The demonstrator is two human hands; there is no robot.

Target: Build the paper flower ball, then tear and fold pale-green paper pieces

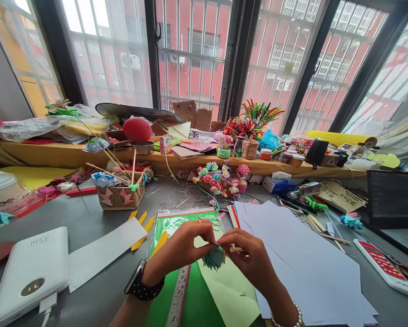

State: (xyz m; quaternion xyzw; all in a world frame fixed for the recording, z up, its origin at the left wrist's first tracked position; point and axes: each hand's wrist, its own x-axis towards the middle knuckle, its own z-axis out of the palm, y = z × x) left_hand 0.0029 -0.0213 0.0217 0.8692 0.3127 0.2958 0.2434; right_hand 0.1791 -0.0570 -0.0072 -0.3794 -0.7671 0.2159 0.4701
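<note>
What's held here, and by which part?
The left hand and right hand pinch a blue pleated paper piece at its upper end. A pale stick shows in the right hand; its gripped part is hidden.

A folded paper piece [213, 258] is showing pale blue-green, a stick [238, 249] is showing cream, and a sheet of paper [231, 293] is glowing light yellow-green. A plastic folder [199, 313] is gleaming vivid green, while a ruler [179, 295] is carrying red-edged, patterned white. A watch strap [151, 287] is sporting white dots on black. Cut strips [144, 235] are flashing orange-yellow, a calculator [387, 268] is pairing red with white, and a balloon [137, 130] is standing out solid red.
</note>
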